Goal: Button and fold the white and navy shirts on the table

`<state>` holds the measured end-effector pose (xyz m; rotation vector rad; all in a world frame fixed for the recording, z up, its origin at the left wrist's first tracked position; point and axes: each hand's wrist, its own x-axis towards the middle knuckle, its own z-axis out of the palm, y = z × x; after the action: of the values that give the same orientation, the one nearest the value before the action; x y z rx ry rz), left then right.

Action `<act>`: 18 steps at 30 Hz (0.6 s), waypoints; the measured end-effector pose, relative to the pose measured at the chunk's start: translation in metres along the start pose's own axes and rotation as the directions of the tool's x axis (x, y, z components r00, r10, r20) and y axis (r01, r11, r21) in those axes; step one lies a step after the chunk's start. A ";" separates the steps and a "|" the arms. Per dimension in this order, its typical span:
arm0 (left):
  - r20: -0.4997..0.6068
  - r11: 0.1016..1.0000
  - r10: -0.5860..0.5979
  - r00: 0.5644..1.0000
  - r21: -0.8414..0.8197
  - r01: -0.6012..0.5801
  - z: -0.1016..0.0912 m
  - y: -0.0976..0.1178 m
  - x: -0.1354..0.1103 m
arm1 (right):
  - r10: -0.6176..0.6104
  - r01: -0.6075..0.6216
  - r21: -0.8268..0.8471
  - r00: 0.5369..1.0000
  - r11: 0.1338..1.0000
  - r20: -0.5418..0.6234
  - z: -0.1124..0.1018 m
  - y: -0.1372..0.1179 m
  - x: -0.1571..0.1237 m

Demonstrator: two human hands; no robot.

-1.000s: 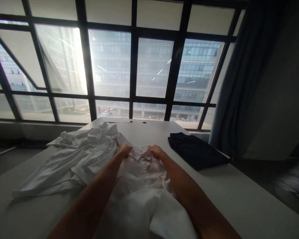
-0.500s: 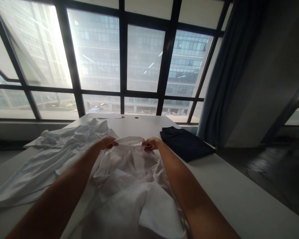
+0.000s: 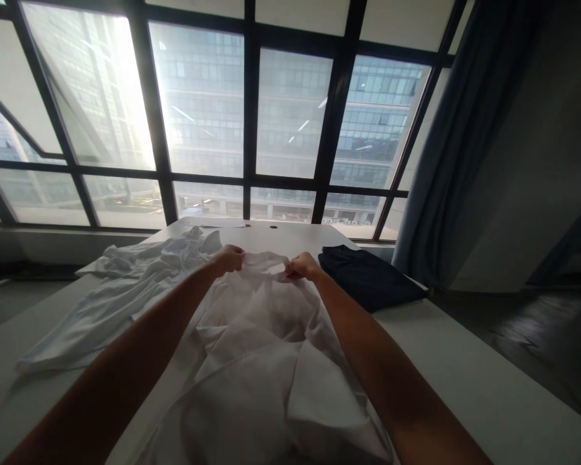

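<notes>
Both hands are up at frame centre. My left hand is closed, pinching the top edge of the white shirt. My right hand is also closed, pinching the same edge just to the right. Between them a short band of cloth is raised off the surface and looks like the collar, though I can't be sure. The rest of the shirt runs down the middle of the frame toward the bottom edge, rumpled, with a loose flap at lower centre, and lies on the white table.

Handling, as I judge it: thin woven cloth, light and fully limp. It won't hold a shape and will sag wherever it's unsupported. It isn't fragile or slippery, but it creases easily. The best hold is a two-point pinch on the stiffer top band or the seams, hands apart, so the body hangs flat. A grab in mid-panel would just bunch it.

A second white garment is spread crumpled at centre left, touching or overlapping the shirt's left side. A dark folded garment sits at centre right, just beside my right hand but apart from it. The big window fills the top of the frame, and a dark curtain hangs at upper right.
</notes>
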<state>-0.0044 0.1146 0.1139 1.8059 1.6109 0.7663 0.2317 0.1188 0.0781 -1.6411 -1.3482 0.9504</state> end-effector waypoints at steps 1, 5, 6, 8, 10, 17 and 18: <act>-0.019 0.998 -0.039 0.999 -0.045 0.038 -0.006 -0.005 -0.001 | 0.007 -0.007 -0.009 1.000 1.000 0.004 -0.006 -0.002 -0.007; -0.207 0.990 0.104 0.973 0.119 -0.081 -0.007 -0.015 -0.012 | -0.033 0.012 -0.232 0.996 0.973 -0.086 -0.004 -0.018 -0.036; -0.247 0.966 0.196 0.949 0.213 -0.144 -0.001 -0.013 -0.015 | -0.117 0.065 -0.343 0.984 0.937 -0.132 0.002 -0.024 -0.043; -0.234 0.912 0.328 0.915 0.332 -0.243 0.013 -0.008 -0.021 | -0.347 0.207 -0.575 0.927 0.791 -0.143 0.019 -0.037 -0.059; -0.103 0.929 0.280 0.954 0.280 -0.242 0.025 -0.001 -0.021 | -0.521 0.323 -0.732 0.852 0.600 -0.051 0.031 -0.047 -0.070; 0.050 0.996 0.027 0.998 0.086 -0.032 0.010 -0.010 -0.010 | -0.503 0.274 -0.717 0.855 0.641 -0.123 0.005 -0.041 -0.058; 0.009 0.986 0.071 0.997 0.149 -0.071 0.005 -0.013 -0.011 | -0.458 0.226 -0.697 0.874 0.681 -0.165 -0.001 -0.037 -0.053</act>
<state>-0.0098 0.1046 0.1005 1.9785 1.6473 0.6883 0.2103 0.0712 0.1160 -1.8268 -1.7856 -0.0825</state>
